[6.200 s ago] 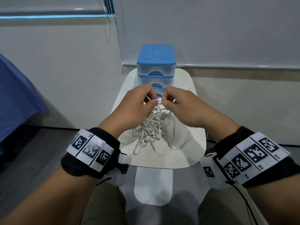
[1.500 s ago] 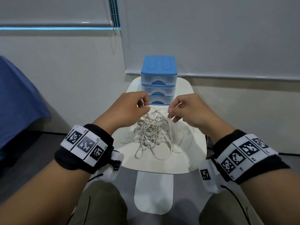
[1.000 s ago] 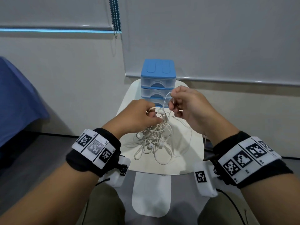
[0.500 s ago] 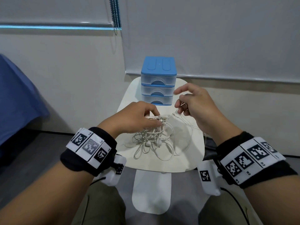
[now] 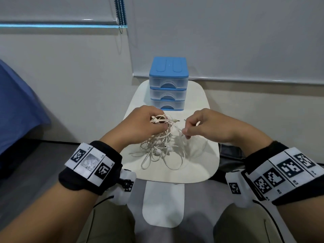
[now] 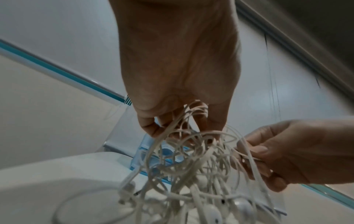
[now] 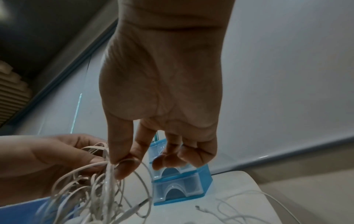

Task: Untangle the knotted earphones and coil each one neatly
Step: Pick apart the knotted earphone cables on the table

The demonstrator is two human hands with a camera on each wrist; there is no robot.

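A knotted bundle of white earphones (image 5: 160, 146) hangs over the small white table (image 5: 198, 169), its lower loops and earbuds lying on the top. My left hand (image 5: 149, 124) grips the top of the bundle (image 6: 187, 151), with several cords bunched between its fingers. Just to the right, my right hand (image 5: 191, 128) pinches a single cord (image 5: 178, 128) between thumb and forefinger (image 7: 122, 166), pulling it sideways out of the tangle (image 7: 91, 189). A loose thin cord (image 7: 239, 209) trails across the table's right side.
A small blue three-drawer organiser (image 5: 168, 84) stands at the table's far end, close behind my hands. A blue cloth (image 5: 15, 106) hangs at the left. The wall and a window blind are behind; my knees are under the table's near edge.
My right hand has come down and closer to the bundle, now pinching a cord low beside my left hand. The left hand has kept its grip on the tangle's top.
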